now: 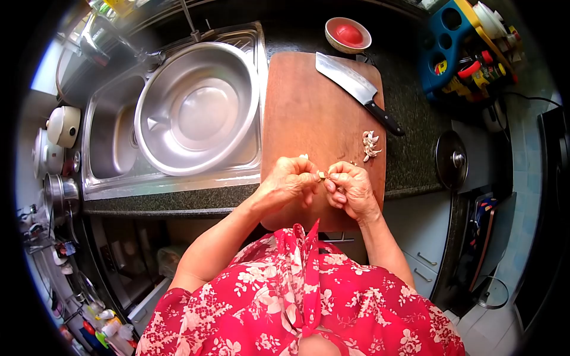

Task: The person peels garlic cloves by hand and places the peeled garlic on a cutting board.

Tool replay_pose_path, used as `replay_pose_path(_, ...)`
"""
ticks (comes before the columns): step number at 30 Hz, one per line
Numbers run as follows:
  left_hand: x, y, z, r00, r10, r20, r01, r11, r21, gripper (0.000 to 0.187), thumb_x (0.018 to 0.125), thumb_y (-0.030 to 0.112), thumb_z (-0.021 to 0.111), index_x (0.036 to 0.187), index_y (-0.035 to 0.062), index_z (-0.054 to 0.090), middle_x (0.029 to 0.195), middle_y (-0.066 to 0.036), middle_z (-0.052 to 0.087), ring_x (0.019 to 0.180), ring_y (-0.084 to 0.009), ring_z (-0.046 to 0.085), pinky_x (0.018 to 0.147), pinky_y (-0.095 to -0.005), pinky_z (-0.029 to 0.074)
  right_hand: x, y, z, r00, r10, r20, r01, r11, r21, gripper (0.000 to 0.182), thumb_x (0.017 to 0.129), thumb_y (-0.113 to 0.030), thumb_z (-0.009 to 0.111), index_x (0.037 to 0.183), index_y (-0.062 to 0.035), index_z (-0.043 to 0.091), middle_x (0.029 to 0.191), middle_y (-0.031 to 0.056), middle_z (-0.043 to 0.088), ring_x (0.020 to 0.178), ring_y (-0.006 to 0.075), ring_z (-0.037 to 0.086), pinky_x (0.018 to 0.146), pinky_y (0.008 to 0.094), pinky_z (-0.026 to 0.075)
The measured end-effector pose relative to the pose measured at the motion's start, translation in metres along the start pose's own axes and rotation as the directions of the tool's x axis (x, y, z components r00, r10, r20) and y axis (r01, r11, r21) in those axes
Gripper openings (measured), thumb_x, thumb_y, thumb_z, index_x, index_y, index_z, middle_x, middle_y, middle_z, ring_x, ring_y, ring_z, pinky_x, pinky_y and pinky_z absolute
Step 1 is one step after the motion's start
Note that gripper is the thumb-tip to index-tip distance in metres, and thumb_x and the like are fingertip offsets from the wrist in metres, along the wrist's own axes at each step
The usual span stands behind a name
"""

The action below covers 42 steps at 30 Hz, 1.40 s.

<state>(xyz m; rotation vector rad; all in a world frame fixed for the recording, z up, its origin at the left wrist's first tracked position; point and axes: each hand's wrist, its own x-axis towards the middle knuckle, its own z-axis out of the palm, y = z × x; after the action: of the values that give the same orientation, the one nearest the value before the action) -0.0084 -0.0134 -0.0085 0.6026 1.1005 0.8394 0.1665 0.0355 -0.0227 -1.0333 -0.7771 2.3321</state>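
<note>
Over the near half of a wooden cutting board [297,107], my left hand [291,181] and my right hand [351,187] meet with fingertips pinched. Between them is a small pale, slightly greenish garlic clove [321,175], mostly covered by the fingers. Another small white piece [304,156] shows just behind my left hand. A little heap of whitish garlic skins [370,145] lies by the board's right edge, beyond my right hand. Farther back, a cleaver [350,80] with a black handle rests diagonally on the board, its handle end reaching past the right edge.
Left of the board, a large steel basin [244,127] sits over the double sink [92,148]. A bowl [332,44] with a red item inside stands behind the board. At the right are a blue-and-yellow rack [436,35] with bottles and a dark pot lid [451,166].
</note>
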Motion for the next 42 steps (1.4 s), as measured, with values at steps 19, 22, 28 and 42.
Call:
replay_pose_path(19, 0.009, 0.003, -0.007, 0.879, 0.477, -0.013, -0.314, 0.599, 0.737, 0.011, 0.081, 0.003, 0.051, 0.082, -0.0065, 0.057, 0.06, -0.012, 0.058, 0.048, -0.0157, 0.057, 0.047, -0.0267, 0.045, -0.003, -0.005, -0.026, 0.992, -0.119, -0.053, 0.121, 0.991, 0.056, 0.01, 0.085, -0.011, 0.051, 0.077, -0.0039, 0.05, 0.062, 0.0057, 0.047, 0.04, 0.005, 0.032, 0.036, 0.0191, 0.028)
replay_pose_path(22, 0.011, 0.003, -0.009, 0.882, 0.471, -0.029, -0.281, 0.572, 0.771, 0.01, 0.079, 0.004, 0.055, 0.08, -0.0059, 0.058, 0.06, -0.011, 0.059, 0.049, -0.0137, 0.057, 0.047, -0.0256, 0.044, -0.012, -0.008, -0.029, 0.994, -0.105, -0.033, 0.108, 0.991, 0.085, 0.003, 0.083, -0.005, 0.052, 0.08, -0.0035, 0.053, 0.062, 0.0053, 0.048, 0.039, 0.0046, 0.031, 0.035, 0.0189, 0.027)
replay_pose_path(28, 0.01, -0.002, -0.01, 0.847, 0.522, -0.102, -0.308, 0.638, 0.706, 0.01, 0.077, 0.005, 0.061, 0.078, -0.0043, 0.06, 0.062, -0.008, 0.062, 0.053, -0.0079, 0.054, 0.048, -0.0229, 0.043, -0.02, -0.022, -0.057, 0.882, -0.34, -0.326, 0.271, 0.933, -0.239, 0.007, 0.083, -0.003, 0.052, 0.085, 0.0003, 0.057, 0.061, 0.0042, 0.051, 0.042, 0.0039, 0.036, 0.036, 0.0186, 0.028)
replay_pose_path(42, 0.006, -0.014, 0.01, 0.823, 0.565, -0.058, -0.39, 0.637, 0.665, 0.008, 0.077, 0.006, 0.062, 0.078, -0.0024, 0.061, 0.056, -0.005, 0.055, 0.049, -0.008, 0.05, 0.045, -0.023, 0.04, 0.013, -0.017, -0.057, 0.68, -0.733, 0.021, -0.051, -0.076, -0.996, 0.015, 0.074, -0.013, 0.059, 0.068, -0.0002, 0.054, 0.057, 0.0168, 0.054, 0.054, 0.0314, 0.053, 0.051, 0.0379, 0.042)
